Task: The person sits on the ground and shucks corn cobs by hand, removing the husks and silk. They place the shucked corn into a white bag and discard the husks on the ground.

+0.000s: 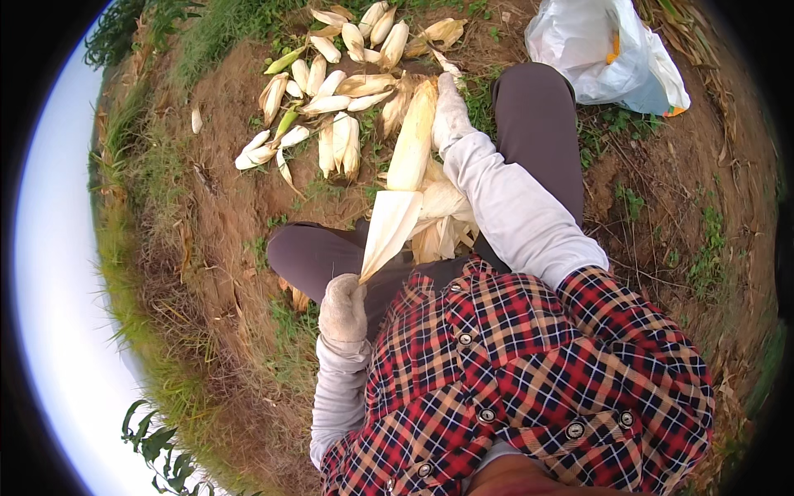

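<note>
A pale yellow ear of corn (410, 141) slants before me, above my folded legs. My right hand (451, 113), in a whitish knit glove, holds the ear along its right side near the far end; the fingers behind it are hidden. One broad strip of pale husk (391, 226) hangs from the near end of the ear, stretched towards my body. Its narrow tip is pinched in my gloved left hand (343, 308), close to my left knee. Loose dry husks (437, 214) lie in a heap beneath the ear, between my legs.
Beyond the ear, several unhusked ears of corn (332, 84) lie scattered on brown soil. A white plastic bag (586, 53) with something orange inside stands past my right knee (536, 105). Grass (149, 347) edges the ground at left.
</note>
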Available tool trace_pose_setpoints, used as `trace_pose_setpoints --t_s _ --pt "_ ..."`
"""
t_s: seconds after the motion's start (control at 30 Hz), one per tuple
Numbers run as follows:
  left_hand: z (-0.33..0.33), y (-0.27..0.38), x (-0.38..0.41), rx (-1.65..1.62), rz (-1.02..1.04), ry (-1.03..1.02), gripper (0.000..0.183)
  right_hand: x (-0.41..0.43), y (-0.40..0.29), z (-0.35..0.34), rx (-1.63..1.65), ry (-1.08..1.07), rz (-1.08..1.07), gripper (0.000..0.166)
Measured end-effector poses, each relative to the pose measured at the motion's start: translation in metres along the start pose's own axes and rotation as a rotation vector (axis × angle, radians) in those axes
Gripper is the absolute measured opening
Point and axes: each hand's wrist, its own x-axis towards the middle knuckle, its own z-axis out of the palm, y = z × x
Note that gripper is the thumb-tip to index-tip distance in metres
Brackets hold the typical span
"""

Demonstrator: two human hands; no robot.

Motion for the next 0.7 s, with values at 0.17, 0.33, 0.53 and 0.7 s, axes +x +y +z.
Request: trace_pose_setpoints --t_s 0.17,0.33,0.53,0.7 --pt "-0.026 -0.036 -0.006 -0.007 -0.314 -0.007 0.019 0.019 0.005 -0.002 0.013 0.002 -0.055 0.058" --pt "-0.02 0.015 0.077 -0.036 0.166 0.212 0.033 0.002 0.018 0.002 -0.135 -0.17 -0.101 0.049" --pt "0.046 0.071 0.179 -0.143 0.094 0.05 0.025 -0.051 0.016 0.025 -0.053 -0.323 -0.061 0.046" --pt "0.076 0.078 0.212 -0.213 0.037 0.069 0.032 -0.042 0.029 0.017 -0.157 -0.322 -0.173 0.052"
